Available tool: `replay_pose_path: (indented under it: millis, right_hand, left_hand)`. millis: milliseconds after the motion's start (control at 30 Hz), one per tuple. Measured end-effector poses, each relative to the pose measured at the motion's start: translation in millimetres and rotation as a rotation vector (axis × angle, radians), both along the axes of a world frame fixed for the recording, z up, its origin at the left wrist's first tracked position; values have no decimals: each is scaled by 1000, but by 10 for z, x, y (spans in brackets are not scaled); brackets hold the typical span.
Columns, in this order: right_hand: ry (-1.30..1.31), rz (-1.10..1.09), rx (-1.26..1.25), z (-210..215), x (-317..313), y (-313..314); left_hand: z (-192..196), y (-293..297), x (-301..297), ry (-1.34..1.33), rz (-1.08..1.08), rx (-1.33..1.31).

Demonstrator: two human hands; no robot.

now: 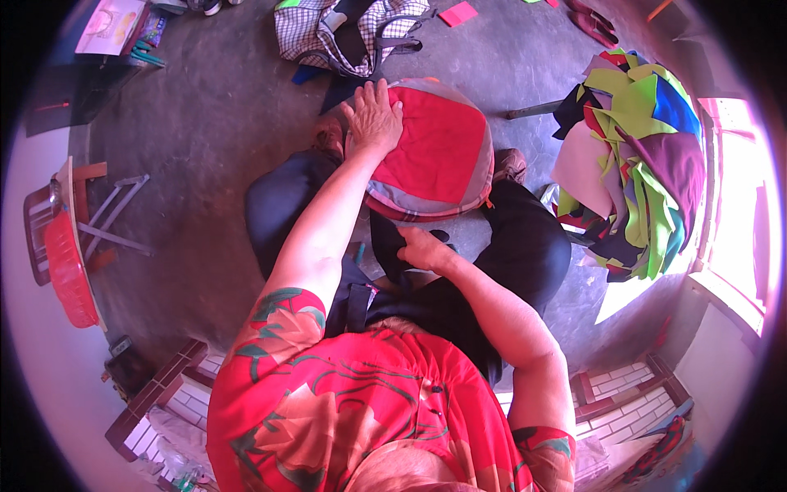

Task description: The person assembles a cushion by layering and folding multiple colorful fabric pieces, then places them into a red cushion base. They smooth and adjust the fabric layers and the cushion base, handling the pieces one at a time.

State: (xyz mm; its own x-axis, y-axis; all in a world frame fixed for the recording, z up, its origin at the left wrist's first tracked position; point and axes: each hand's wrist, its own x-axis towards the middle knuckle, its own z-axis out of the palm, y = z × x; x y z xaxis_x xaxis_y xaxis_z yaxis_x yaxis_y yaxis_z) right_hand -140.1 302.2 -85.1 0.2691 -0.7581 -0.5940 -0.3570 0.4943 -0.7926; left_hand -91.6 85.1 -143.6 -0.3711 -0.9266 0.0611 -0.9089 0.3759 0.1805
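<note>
1. Grey concrete floor [205, 131], bare and scuffed, fills most of the view; a person in a red floral top sits on it with dark-trousered legs spread.
2. Round cushion [438, 152]: red centre panel, grey and striped border, lying on the floor between the knees, at about 12 o'clock from the seated person.
3. Left hand [373, 115]: spread flat, palm down, on the cushion's upper left edge at roughly 10 o'clock of its rim. Fingers extended and apart; pressing on the fabric, not closed around anything.
4. Right hand [422, 248]: resting on the dark trousers just below the cushion, at its 6 o'clock. Fingers loosely curled with one pointing left; whether it pinches anything cannot be told.
5. Pile of fabric scraps [639, 156]: green, purple, blue, pink and black pieces heaped at 3 o'clock from the cushion, near the right knee.
6. Checked bag [348, 33]: black-and-white pattern, lying open at 12 o'clock beyond the cushion, close to the left hand's fingertips.
7. Red plastic basket [70, 271]: at 9 o'clock, well apart from the person, beside a small wooden frame.
8. Pink paper piece [457, 13]: flat on the floor at 12 o'clock, just right of the bag.
</note>
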Motion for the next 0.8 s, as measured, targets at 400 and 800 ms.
replay_pose_path:
  millis: [400, 800]
  right_hand:
    - [47, 20, -140, -172, -27, 74]
    - [127, 208, -97, 134, -60, -9]
  left_hand:
    - [161, 189, -155, -141, -289, -19]
    - [124, 771, -175, -106, -382, 80]
